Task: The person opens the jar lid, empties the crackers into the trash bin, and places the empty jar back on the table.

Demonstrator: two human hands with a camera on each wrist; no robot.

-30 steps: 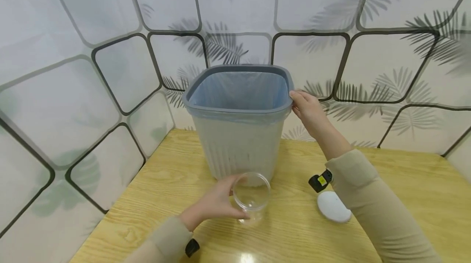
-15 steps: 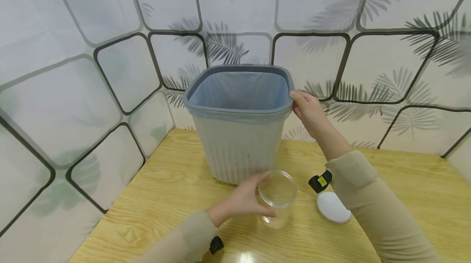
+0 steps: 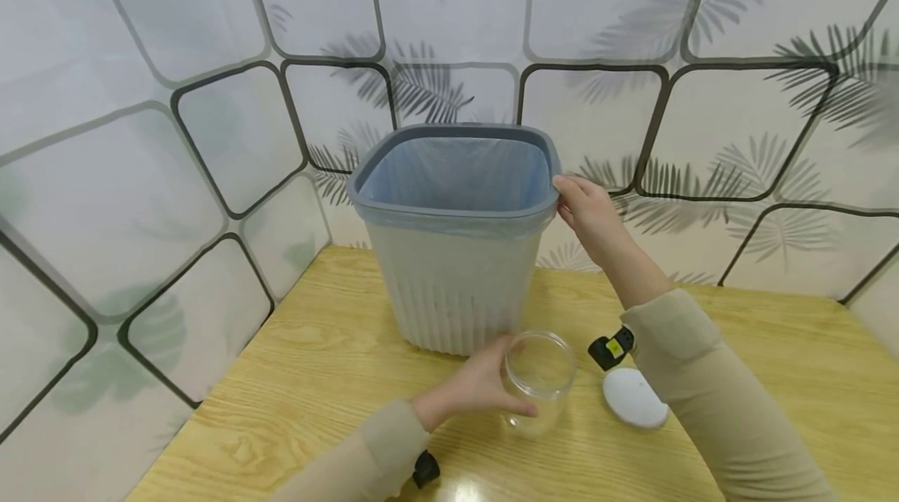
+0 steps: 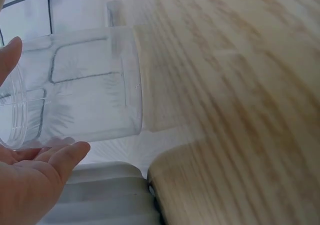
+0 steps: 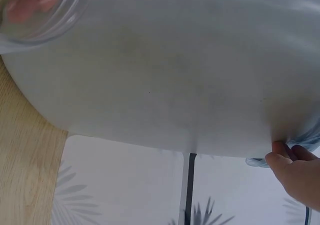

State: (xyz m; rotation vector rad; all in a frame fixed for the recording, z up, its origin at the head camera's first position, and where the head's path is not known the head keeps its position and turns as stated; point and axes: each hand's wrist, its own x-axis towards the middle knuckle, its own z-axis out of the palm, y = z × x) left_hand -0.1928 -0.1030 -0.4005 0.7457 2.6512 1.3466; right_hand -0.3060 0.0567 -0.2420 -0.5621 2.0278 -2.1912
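In the head view my left hand (image 3: 485, 383) holds a clear plastic jar (image 3: 544, 391) from its left side, thumb and fingers spread around it below the rim. The jar is upright and see-through, with nothing visible inside. It is in front of a pale grey trash bin (image 3: 449, 283), near the bin's lower right corner. A blue bag (image 3: 456, 166) lines the bin and folds out under its grey rim. My right hand (image 3: 590, 213) grips the rim at the right corner. In the right wrist view, the right fingertips (image 5: 279, 147) pinch near the bunched bag.
A white round disc (image 3: 635, 398) lies on the wood-grain table (image 3: 309, 361), right of the jar and partly behind my right sleeve (image 3: 716, 385). Patterned curtain (image 3: 597, 127) closes off the back and left sides, close behind the bin.
My left hand has carried the jar to the right across the front of the bin, slowing lately. The right hand stays on the rim, and the bin has not moved.
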